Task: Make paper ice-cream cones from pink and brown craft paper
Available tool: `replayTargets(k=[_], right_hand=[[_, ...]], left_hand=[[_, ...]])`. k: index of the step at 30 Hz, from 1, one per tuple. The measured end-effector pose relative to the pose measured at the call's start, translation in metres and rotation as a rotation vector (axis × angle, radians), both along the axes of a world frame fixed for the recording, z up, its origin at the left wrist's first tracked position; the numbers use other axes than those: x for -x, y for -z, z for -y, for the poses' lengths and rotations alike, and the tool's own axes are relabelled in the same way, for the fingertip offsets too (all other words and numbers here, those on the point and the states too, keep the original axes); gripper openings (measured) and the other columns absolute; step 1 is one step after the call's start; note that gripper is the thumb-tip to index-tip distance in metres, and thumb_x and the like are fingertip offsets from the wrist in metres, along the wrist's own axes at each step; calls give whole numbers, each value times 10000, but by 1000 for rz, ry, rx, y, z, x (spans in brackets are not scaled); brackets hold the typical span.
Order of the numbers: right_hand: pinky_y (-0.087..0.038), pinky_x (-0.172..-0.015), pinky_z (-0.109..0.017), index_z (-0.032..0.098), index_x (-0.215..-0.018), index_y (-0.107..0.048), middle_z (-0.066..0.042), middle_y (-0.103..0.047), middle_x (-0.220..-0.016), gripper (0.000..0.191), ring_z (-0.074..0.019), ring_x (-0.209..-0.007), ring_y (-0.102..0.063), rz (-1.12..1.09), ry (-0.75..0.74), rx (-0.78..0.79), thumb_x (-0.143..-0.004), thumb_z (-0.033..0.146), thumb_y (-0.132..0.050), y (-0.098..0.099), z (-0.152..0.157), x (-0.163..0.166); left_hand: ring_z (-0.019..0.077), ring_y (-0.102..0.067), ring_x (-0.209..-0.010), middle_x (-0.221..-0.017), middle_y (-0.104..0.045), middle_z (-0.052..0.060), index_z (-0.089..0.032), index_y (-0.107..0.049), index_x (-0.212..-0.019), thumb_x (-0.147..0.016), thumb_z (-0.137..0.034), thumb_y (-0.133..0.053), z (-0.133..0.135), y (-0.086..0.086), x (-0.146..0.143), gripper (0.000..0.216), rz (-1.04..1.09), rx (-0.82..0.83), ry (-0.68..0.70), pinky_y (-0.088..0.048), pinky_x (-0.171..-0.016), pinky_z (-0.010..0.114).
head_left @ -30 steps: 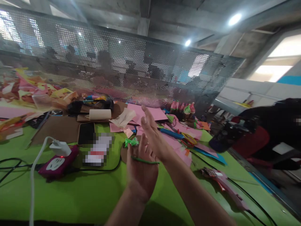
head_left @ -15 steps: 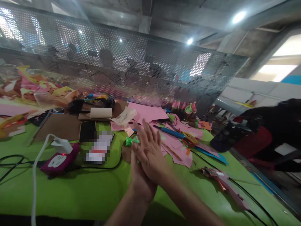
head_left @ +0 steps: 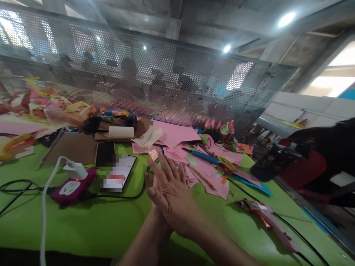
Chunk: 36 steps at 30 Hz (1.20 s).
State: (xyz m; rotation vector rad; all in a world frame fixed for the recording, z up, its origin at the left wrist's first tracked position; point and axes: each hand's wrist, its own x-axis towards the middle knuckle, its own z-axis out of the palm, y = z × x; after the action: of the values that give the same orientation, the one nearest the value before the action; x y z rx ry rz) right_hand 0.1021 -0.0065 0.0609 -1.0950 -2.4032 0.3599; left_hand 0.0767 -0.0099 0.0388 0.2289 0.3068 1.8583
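My two hands meet palm to palm above the green table (head_left: 91, 225). My right hand (head_left: 172, 192) lies on top, fingers stretched flat and pointing away from me. Only the wrist and a few fingertips of my left hand (head_left: 158, 212) show beneath it. A thin green paper strip is pressed between the palms; just a small green tip (head_left: 151, 169) shows at the far left of the hands. Pink paper sheets (head_left: 177, 135) lie just beyond the fingertips.
A black phone (head_left: 104, 154) and a magenta power strip (head_left: 72, 186) with a white charger lie to the left. Yellow-handled scissors (head_left: 225, 162), a blue tool (head_left: 203, 157) and a glue gun (head_left: 263, 214) lie to the right. A perforated metal screen (head_left: 166, 81) backs the table. A person in dark clothes (head_left: 318, 155) sits at right.
My right hand slid back towards me over the left palm. The green strip, plainly seen across the left palm before, is now almost covered. The view shifted slightly.
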Motion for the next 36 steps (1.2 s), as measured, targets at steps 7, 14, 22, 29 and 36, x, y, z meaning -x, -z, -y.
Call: replayTargets(k=[7,14,22,29,36], right_hand=[[20,-1184,-636,355,-1539,-258,-9,-162,-1640,617,-336,-1505,-68,-54,152,-78,-973,537,-423,-15,-29,-2],[-59,-1183,-644,373,-1552,-179,-14,-144,-1643,639,-316,-1507,-75,10,69,-68,-978,541,-403,-11,-16,-1],[-114,-1159,-638,326,-1511,-309,-58,-200,-1633,554,-332,-1481,-204,-51,230,-241,-997,530,-346,-31,-51,-10],[-332,-1091,-497,280,-1214,-646,-72,-589,-1382,309,-276,-1331,-456,-202,66,-163,-907,302,-626,-43,-30,-37],[-426,-967,-454,259,-943,-740,-62,-665,-1172,192,-272,-1171,-540,-215,27,-24,-787,147,-756,-23,-14,-44]], left_hand=[[238,-338,-1435,-1528,-424,3,-341,-513,-1372,-932,-575,-331,1,-9,6,530,76,-41,414,-362,-1129,431],[198,-286,-1463,-1521,-438,-70,-427,-539,-1327,-940,-606,-268,-5,-7,4,506,102,-23,310,-344,-1148,413],[198,-496,-1332,-1370,-615,49,-247,-620,-1279,-1019,-439,-258,7,-13,17,485,320,40,537,-432,-1065,324],[226,-558,-1261,-1251,-671,90,-204,-656,-1177,-970,-565,-322,-3,-10,22,533,172,35,516,-448,-1046,350],[248,-571,-1226,-1137,-675,80,-220,-664,-1032,-908,-612,-444,0,-7,19,466,66,15,498,-458,-1044,374]])
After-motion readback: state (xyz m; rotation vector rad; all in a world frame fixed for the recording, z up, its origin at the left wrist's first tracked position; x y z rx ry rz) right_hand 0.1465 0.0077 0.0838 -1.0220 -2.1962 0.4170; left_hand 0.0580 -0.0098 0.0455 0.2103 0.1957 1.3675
